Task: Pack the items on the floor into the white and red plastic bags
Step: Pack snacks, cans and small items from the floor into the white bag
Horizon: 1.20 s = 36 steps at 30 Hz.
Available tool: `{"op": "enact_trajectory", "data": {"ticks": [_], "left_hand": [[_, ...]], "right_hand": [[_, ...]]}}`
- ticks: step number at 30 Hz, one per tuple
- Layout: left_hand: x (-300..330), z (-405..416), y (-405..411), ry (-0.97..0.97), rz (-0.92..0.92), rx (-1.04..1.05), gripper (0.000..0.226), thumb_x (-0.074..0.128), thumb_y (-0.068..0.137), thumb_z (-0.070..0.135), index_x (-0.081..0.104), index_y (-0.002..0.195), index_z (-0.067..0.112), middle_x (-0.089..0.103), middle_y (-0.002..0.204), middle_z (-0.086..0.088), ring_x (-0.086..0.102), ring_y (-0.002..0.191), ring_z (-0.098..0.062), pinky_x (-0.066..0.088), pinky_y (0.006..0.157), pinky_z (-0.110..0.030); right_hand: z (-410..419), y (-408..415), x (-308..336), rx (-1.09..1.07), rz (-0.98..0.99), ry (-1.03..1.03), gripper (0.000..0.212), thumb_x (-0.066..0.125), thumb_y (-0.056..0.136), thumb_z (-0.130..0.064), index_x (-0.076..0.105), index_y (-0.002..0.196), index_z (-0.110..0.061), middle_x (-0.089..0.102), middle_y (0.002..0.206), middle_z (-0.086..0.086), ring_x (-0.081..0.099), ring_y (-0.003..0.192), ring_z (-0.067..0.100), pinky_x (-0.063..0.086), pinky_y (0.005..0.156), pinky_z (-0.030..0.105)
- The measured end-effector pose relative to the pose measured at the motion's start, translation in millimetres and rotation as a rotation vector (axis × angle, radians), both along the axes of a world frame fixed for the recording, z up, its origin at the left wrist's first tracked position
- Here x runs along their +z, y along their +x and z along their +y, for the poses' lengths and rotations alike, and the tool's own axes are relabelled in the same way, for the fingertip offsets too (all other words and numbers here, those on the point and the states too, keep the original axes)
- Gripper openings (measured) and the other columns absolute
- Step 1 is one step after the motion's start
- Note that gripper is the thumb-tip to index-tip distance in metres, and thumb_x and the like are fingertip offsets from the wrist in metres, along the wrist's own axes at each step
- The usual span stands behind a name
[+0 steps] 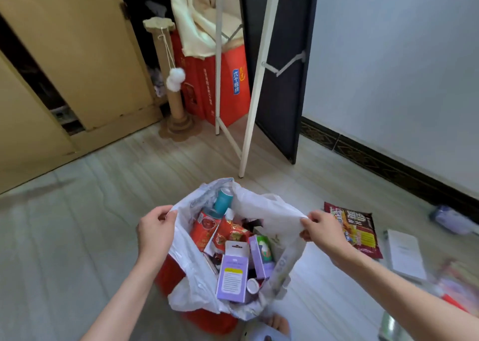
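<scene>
A white plastic bag (261,211) stands open on the floor in front of me, and red plastic (168,273) shows beneath it. My left hand (155,233) pinches the bag's left rim. My right hand (322,229) pinches the right rim, so the mouth is spread wide. Inside lie a purple box (232,273), a teal bottle (223,202), red snack packets (207,230) and a purple-green box (263,253). On the floor to the right lie a dark red noodle packet (360,230), a white booklet (404,253) and a pale purple pack (451,218).
A white metal frame (255,81) and a black panel (280,68) stand behind the bag. A cardboard scratching post (172,89) and red boxes (228,81) sit by the yellow cupboard (77,55). Blurred items lie at the lower right (451,283).
</scene>
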<state>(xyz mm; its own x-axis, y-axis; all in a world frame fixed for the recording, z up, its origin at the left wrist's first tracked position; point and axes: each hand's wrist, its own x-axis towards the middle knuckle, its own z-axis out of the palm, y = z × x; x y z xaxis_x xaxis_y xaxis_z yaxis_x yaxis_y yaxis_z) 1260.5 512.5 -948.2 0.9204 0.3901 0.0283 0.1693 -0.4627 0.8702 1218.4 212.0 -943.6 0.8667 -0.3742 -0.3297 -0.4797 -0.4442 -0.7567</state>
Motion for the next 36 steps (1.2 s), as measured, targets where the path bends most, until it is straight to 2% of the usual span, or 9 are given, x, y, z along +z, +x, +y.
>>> {"op": "enact_trajectory", "data": {"ticks": [5, 10, 14, 19, 24, 28, 30, 33, 36], "left_hand": [[22.1, -41.1, 5.0, 0.03, -0.052, -0.146, 0.011, 0.061, 0.083, 0.004, 0.07, 0.088, 0.006, 0.065, 0.078, -0.004, 0.058, 0.077, -0.022, 0.039, 0.073, -0.026], [21.2, -88.2, 16.4, 0.112, -0.04, -0.281, 0.011, 0.062, 0.081, 0.002, 0.072, 0.086, 0.001, 0.066, 0.078, -0.007, 0.059, 0.078, -0.024, 0.039, 0.075, -0.028], [8.9, -116.5, 10.8, 0.173, -0.022, -0.334, 0.011, 0.063, 0.081, 0.003, 0.072, 0.086, 0.002, 0.069, 0.082, -0.009, 0.056, 0.078, -0.02, 0.036, 0.075, -0.026], [-7.0, -137.1, 17.3, 0.247, 0.042, -0.411, 0.015, 0.061, 0.082, 0.007, 0.073, 0.091, 0.005, 0.072, 0.096, -0.01, 0.062, 0.095, -0.026, 0.039, 0.08, -0.028], [-24.7, -134.5, 14.3, 0.313, 0.152, -0.443, 0.014, 0.063, 0.083, 0.015, 0.073, 0.092, 0.011, 0.071, 0.1, -0.006, 0.06, 0.1, -0.025, 0.036, 0.078, -0.026], [-31.7, -126.8, 0.9, 0.238, 0.231, -0.456, 0.018, 0.065, 0.081, 0.015, 0.072, 0.098, 0.011, 0.071, 0.099, -0.006, 0.061, 0.097, -0.024, 0.043, 0.088, -0.035], [-33.2, -124.3, -9.8, 0.166, 0.283, -0.417, 0.024, 0.067, 0.08, 0.015, 0.069, 0.104, 0.01, 0.071, 0.095, -0.007, 0.062, 0.096, -0.024, 0.046, 0.091, -0.039], [-39.9, -120.4, -32.6, 0.069, 0.357, -0.386, 0.013, 0.069, 0.08, 0.017, 0.067, 0.093, 0.02, 0.068, 0.078, 0.0, 0.064, 0.089, -0.025, 0.047, 0.087, -0.04], [-49.2, -119.3, -51.8, -0.081, 0.511, -0.35, 0.024, 0.072, 0.079, 0.026, 0.062, 0.097, 0.012, 0.063, 0.089, -0.01, 0.061, 0.084, -0.025, 0.048, 0.08, -0.037]], "right_hand": [[-29.6, -37.6, 25.5, -0.051, -0.048, -0.043, 0.026, 0.052, 0.089, -0.012, 0.053, 0.063, -0.009, 0.06, 0.066, 0.006, 0.062, 0.075, 0.03, 0.049, 0.072, 0.041], [-64.4, -61.6, 15.7, -0.15, -0.043, -0.066, 0.026, 0.052, 0.088, -0.011, 0.048, 0.063, -0.009, 0.054, 0.067, 0.008, 0.046, 0.064, 0.02, 0.031, 0.056, 0.031], [-85.2, -76.8, -5.7, -0.212, 0.014, 0.022, 0.024, 0.053, 0.088, -0.01, 0.049, 0.065, -0.008, 0.053, 0.068, 0.009, 0.049, 0.066, 0.021, 0.037, 0.06, 0.03], [-106.4, -82.7, -22.8, -0.215, 0.058, -0.002, 0.02, 0.058, 0.086, -0.015, 0.057, 0.069, -0.005, 0.059, 0.074, 0.01, 0.05, 0.07, 0.02, 0.036, 0.062, 0.031], [-103.7, -83.0, -37.6, -0.169, 0.111, 0.007, 0.023, 0.052, 0.088, -0.016, 0.046, 0.066, -0.013, 0.057, 0.077, 0.007, 0.049, 0.071, 0.019, 0.039, 0.061, 0.03], [-101.7, -91.3, -43.5, -0.063, 0.171, 0.01, 0.023, 0.048, 0.092, -0.017, 0.044, 0.069, -0.017, 0.055, 0.084, -0.001, 0.052, 0.08, 0.014, 0.038, 0.062, 0.022], [-101.3, -95.3, -43.7, -0.021, 0.22, 0.064, 0.02, 0.046, 0.094, -0.018, 0.046, 0.073, -0.018, 0.054, 0.084, -0.002, 0.05, 0.077, 0.01, 0.038, 0.059, 0.019], [-100.0, -96.4, -44.4, -0.038, 0.237, 0.164, 0.019, 0.046, 0.095, -0.019, 0.046, 0.076, -0.015, 0.052, 0.084, 0.0, 0.046, 0.074, 0.009, 0.037, 0.06, 0.021], [-97.5, -95.4, -47.3, -0.072, 0.243, 0.225, 0.017, 0.051, 0.093, -0.018, 0.047, 0.077, -0.013, 0.053, 0.082, 0.0, 0.048, 0.072, 0.009, 0.036, 0.06, 0.021]]}}
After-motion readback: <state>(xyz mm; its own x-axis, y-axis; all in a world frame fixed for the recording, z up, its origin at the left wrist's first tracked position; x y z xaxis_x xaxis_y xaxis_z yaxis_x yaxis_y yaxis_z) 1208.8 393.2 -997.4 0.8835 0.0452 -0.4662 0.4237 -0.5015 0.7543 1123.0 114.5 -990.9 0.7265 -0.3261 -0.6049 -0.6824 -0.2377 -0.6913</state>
